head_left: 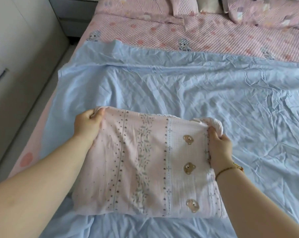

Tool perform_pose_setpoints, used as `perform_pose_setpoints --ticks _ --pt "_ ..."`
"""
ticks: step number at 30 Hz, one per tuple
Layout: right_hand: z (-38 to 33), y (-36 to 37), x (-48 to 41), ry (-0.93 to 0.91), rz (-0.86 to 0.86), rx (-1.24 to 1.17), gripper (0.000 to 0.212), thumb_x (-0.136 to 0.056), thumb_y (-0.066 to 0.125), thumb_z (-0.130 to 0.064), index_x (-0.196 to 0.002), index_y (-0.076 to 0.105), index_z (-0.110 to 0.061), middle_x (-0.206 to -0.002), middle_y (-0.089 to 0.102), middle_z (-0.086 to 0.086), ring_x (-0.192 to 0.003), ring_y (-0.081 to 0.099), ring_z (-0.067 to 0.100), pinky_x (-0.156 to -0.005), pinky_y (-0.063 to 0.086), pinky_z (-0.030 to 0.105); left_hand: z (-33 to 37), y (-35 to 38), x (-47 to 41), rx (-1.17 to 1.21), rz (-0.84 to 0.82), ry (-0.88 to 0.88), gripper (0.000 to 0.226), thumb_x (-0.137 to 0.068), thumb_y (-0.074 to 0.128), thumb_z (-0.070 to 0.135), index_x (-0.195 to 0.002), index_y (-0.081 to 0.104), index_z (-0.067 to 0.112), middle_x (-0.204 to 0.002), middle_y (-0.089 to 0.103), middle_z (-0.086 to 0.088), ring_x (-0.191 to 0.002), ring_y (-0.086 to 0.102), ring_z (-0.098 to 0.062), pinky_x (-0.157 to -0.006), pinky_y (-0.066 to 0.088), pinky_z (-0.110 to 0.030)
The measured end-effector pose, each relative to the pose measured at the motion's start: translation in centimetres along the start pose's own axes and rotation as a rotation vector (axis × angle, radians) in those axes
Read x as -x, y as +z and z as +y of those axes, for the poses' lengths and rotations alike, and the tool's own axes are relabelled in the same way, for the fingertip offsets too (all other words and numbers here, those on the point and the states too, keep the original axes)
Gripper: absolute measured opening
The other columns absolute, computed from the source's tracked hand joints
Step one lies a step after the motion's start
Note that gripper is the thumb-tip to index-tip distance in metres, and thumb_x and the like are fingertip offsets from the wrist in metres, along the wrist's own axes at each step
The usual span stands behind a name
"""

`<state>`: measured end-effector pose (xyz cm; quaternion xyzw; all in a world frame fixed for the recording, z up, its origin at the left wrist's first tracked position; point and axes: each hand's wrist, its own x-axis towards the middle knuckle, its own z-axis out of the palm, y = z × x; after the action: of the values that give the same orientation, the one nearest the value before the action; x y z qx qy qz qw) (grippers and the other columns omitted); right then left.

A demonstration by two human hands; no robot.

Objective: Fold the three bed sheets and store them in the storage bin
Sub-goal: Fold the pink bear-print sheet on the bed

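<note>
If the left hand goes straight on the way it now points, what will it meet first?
The left hand grips the far corner of the folded pink bear-print sheet and points forward. It would probably meet the wrinkled blue sheet first; its height above that is unclear.

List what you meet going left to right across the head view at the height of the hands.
White cabinet → left hand → folded pink bear-print sheet → right hand.
</note>
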<state>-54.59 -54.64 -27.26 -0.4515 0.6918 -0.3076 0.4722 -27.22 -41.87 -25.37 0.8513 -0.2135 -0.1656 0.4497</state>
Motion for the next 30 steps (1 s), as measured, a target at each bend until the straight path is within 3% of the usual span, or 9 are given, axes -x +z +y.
perform_pose_setpoints --ticks 4,7,10,17,20,23,25,28,30 --pt "0.3 2.3 -2.8 -0.041 0.071 0.079 0.042 -0.09 0.052 -0.032 -0.056 0.035 -0.013 -0.057 0.034 0.0 -0.053 0.032 0.015 -0.059 0.032 0.029 -2.3 1.8 -2.4 -0.052 -0.004 -0.033 0.04 -0.093 0.049 0.027 -0.062 0.051 0.003 -0.059 0.042 -0.012 -0.063 0.039 -0.022 -0.051 0.031 -0.022" --pt "0.8 3.4 -4.4 -0.109 0.092 0.165 0.043 -0.089 0.052 -0.033 -0.056 0.034 -0.013 -0.056 0.032 0.0 -0.054 0.031 0.015 -0.054 0.029 0.029 -4.0 2.7 -3.3 -0.093 0.005 -0.022 0.035 -0.093 0.05 0.024 -0.096 0.066 -0.008 -0.082 0.056 -0.015 -0.08 0.046 -0.019 -0.056 0.029 -0.022" --pt "1.3 4.1 -5.3 -0.146 0.031 0.273 0.038 -0.09 0.05 -0.034 -0.062 0.04 -0.01 -0.058 0.037 0.001 -0.057 0.036 0.016 -0.051 0.028 0.028 -5.0 3.2 -3.7 -0.092 0.009 -0.067 0.036 -0.091 0.055 0.025 -0.11 0.064 -0.004 -0.107 0.065 -0.019 -0.092 0.054 -0.021 -0.069 0.032 -0.015" --pt "2.7 4.9 -5.6 -0.131 0.018 0.43 0.033 -0.09 0.049 -0.042 -0.096 0.047 -0.01 -0.094 0.05 0.003 -0.089 0.046 0.021 -0.082 0.039 0.037 -5.1 3.7 -3.4 -0.126 0.033 -0.118 0.049 -0.087 0.06 0.03 -0.128 0.05 0.005 -0.132 0.052 -0.015 -0.122 0.047 -0.028 -0.096 0.034 -0.027" --pt "2.7 4.3 -5.5 -0.122 0.034 0.385 0.031 -0.088 0.051 -0.043 -0.091 0.046 -0.013 -0.096 0.044 0.0 -0.09 0.039 0.017 -0.086 0.036 0.035 -5.3 2.3 -2.0 -0.102 -0.042 -0.124 0.058 -0.085 0.062 0.029 -0.135 0.041 0.009 -0.136 0.048 -0.009 -0.124 0.045 -0.025 -0.093 0.032 -0.023" --pt "2.1 2.5 -4.5 -0.067 -0.064 0.357 0.037 -0.087 0.05 -0.049 -0.067 0.033 -0.023 -0.071 0.035 -0.005 -0.075 0.039 0.018 -0.059 0.034 0.028 -5.9 0.2 0.0 -0.021 -0.174 -0.21 0.061 -0.081 0.066 0.029 -0.135 0.043 0.013 -0.13 0.053 -0.006 -0.116 0.051 -0.023 -0.09 0.036 -0.026" --pt "2.3 0.6 -3.1 0.002 -0.174 0.324 0.034 -0.087 0.051 -0.049 -0.073 0.041 -0.02 -0.07 0.043 -0.003 -0.068 0.047 0.018 -0.052 0.033 0.028 -5.8 -1.2 1.9 0.028 -0.252 -0.329 0.061 -0.081 0.064 0.034 -0.134 0.044 0.013 -0.129 0.055 -0.007 -0.112 0.053 -0.024 -0.089 0.039 -0.03" --pt "3.0 -1.9 -0.4 0.154 -0.381 0.314 0.048 -0.082 0.057 -0.049 -0.101 0.054 -0.005 -0.093 0.062 0.01 -0.087 0.061 0.028 -0.073 0.051 0.035 -5.5 -2.1 5.1 0.037 -0.374 -0.487 0.057 -0.083 0.059 0.039 -0.132 0.047 0.011 -0.125 0.056 -0.012 -0.112 0.053 -0.03 -0.087 0.038 -0.032" --pt "3.0 -2.6 1.2 0.269 -0.453 0.279 0.052 -0.079 0.06 -0.048 -0.101 0.059 -0.001 -0.094 0.066 0.014 -0.086 0.064 0.029 -0.073 0.053 0.035 -4.9 -2.3 6.3 0.062 -0.432 -0.594 0.06 -0.082 0.059 0.04 -0.131 0.047 0.007 -0.123 0.057 -0.017 -0.102 0.055 -0.03 -0.086 0.038 -0.032"
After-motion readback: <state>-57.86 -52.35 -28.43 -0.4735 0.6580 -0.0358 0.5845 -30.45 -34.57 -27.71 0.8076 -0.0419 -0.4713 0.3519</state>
